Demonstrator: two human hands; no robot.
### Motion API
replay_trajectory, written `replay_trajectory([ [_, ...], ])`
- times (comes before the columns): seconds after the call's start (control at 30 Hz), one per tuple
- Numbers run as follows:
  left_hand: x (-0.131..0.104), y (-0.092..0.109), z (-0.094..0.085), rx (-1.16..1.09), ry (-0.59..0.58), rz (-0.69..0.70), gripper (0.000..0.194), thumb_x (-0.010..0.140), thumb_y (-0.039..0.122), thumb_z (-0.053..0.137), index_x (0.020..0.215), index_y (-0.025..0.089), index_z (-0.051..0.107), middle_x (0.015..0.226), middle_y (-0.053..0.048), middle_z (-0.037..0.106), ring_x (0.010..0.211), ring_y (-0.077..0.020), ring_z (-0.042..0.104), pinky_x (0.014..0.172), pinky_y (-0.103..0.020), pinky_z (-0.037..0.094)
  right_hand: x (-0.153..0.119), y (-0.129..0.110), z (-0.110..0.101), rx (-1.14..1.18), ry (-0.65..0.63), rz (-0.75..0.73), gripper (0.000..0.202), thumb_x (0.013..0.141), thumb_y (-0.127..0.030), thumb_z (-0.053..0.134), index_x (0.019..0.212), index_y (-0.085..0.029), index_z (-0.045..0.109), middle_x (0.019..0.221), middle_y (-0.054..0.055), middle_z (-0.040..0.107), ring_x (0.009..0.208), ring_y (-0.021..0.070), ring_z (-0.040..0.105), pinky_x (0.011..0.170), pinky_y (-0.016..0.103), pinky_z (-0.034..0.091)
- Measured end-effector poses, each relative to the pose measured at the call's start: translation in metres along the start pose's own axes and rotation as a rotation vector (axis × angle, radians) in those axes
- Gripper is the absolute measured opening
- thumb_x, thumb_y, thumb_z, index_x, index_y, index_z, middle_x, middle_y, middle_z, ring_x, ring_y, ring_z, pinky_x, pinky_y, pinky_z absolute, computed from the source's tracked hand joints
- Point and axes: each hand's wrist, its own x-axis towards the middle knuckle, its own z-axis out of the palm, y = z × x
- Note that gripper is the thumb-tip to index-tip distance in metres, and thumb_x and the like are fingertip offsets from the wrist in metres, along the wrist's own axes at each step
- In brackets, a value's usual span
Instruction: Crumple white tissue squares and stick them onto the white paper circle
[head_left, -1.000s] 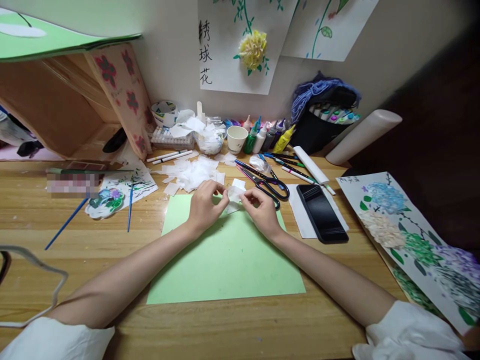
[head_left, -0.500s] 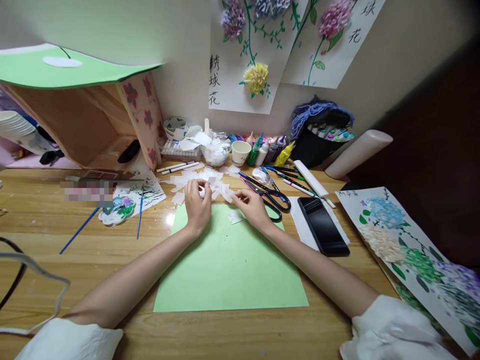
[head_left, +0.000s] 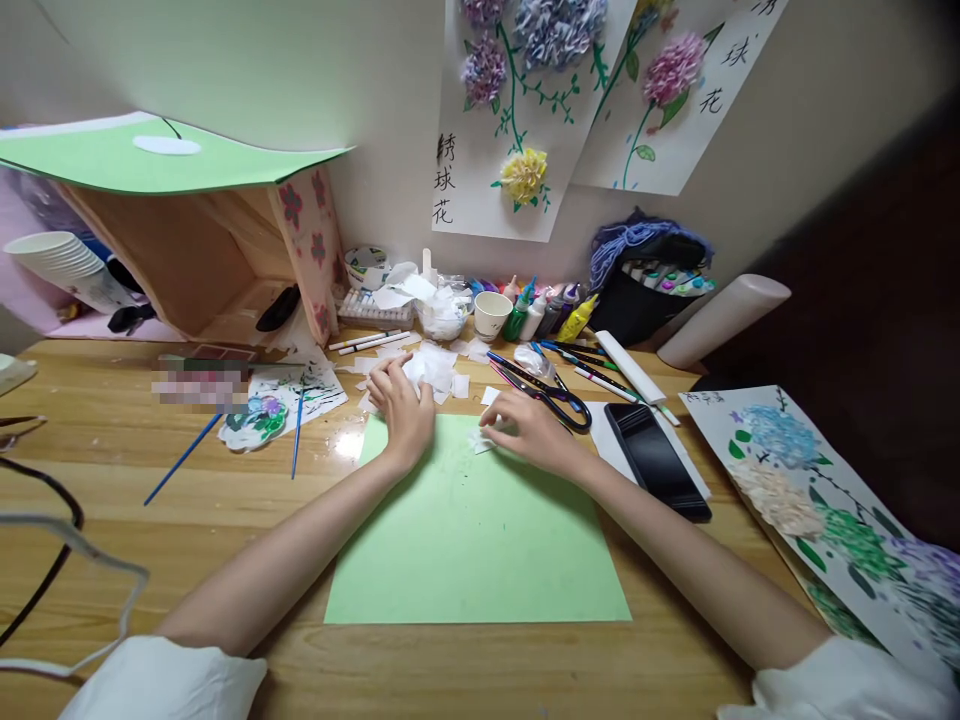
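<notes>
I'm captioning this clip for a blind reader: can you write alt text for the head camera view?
Seen from above, a person's left hand reaches into a pile of white tissue squares while the right hand presses a small white piece onto a green paper sheet on a wooden desk. Scissors, a black phone, paint bottles and paper flower pictures surround them.

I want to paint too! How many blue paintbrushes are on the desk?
2: one long paintbrush lies left of the paint-smeared paper, one shorter paintbrush rests across its edge.
</notes>
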Motion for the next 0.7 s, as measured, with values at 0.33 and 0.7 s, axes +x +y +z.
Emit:
replay_trajectory([
  [0.33,-0.016,0.017,-0.012,-0.113,-0.395,0.432,0.009,0.079,0.015,0.044,0.084,0.019,0.05,0.084,-0.004,0.055,0.084,-0.0194,0.047,0.077,-0.034,0.039,-0.028,-0.001,0.026,-0.073,0.176,0.034,0.01,0.079,-0.012,0.051,0.075,-0.02,0.057,0.074,0.005,0.057,0.074,0.019,0.051,0.066,0.031,0.041],
  [0.7,-0.021,0.018,-0.01,0.013,-0.637,0.572,0.009,0.077,0.028,0.055,0.079,0.019,0.056,0.084,-0.005,0.058,0.083,-0.0204,0.05,0.072,-0.035,0.037,-0.031,0.001,0.024,-0.056,0.235,0.094,0.008,0.079,-0.014,0.052,0.074,-0.02,0.054,0.075,0.004,0.058,0.075,0.019,0.052,0.069,0.032,0.042],
])
